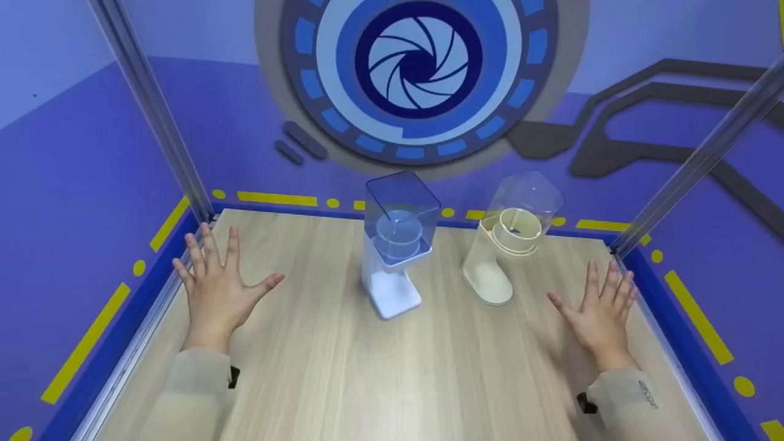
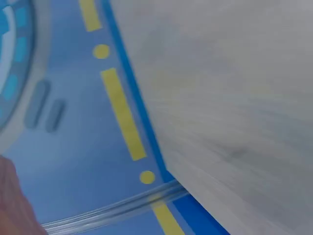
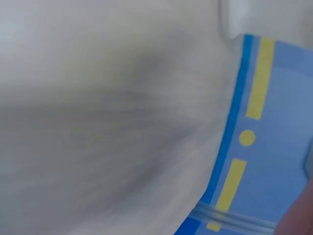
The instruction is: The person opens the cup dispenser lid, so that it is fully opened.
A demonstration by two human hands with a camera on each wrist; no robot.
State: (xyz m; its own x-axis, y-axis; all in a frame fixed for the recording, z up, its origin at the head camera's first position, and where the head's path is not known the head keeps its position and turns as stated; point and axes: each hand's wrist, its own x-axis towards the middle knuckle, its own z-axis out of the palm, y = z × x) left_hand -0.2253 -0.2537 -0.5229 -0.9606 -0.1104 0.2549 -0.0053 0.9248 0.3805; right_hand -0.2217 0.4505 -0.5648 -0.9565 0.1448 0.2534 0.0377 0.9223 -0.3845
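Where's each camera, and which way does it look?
Head: on the head, looking forward and down at the table, wall, blue dispenser and cream dispenser; left hand, right hand and sleeves show.
Left wrist: on that wrist, facing the table and wall; part of left hand, lower left.
Right wrist: on that wrist, facing the table and wall; part of right hand, lower right.
Both wrist views share the table and the wall's yellow marks.

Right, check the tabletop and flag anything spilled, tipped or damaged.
Nothing stands out. The white-based container and the cream-based container both stand upright on their bases, and no spill or damage shows on the tabletop. The wrist views are blurred.
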